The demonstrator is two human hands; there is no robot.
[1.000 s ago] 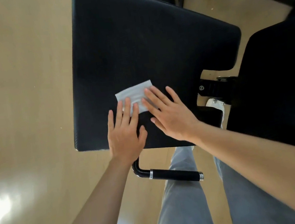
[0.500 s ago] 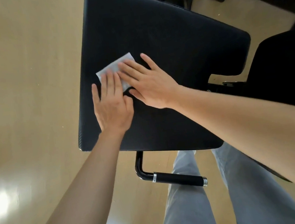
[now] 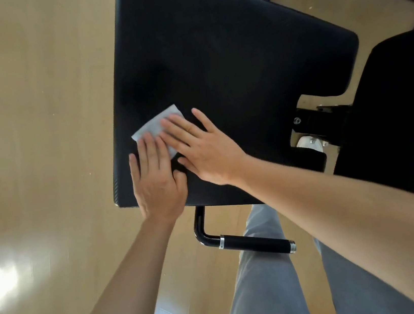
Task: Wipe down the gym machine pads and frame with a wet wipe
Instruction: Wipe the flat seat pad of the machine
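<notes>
Seen from above at a gym machine. Pressing white wet wipe [image 3: 158, 123] flat onto black pad [image 3: 227, 61], toward its near-left part, w/ both hands. Left hand [image 3: 156, 181] laid on wipe's near edge, fingers straight & together, gripping nothing. Right hand [image 3: 207, 151] just beside it, angled in from the R, fingers straight & spread over wipe's R side. Below pad's near edge: bent black handle bar [image 3: 252, 244] w/ chrome rings, above wood floor [image 3: 46, 99]. Grey trousers [image 3: 264, 289] at bottom; second dark pad [image 3: 400, 103] far R.
</notes>
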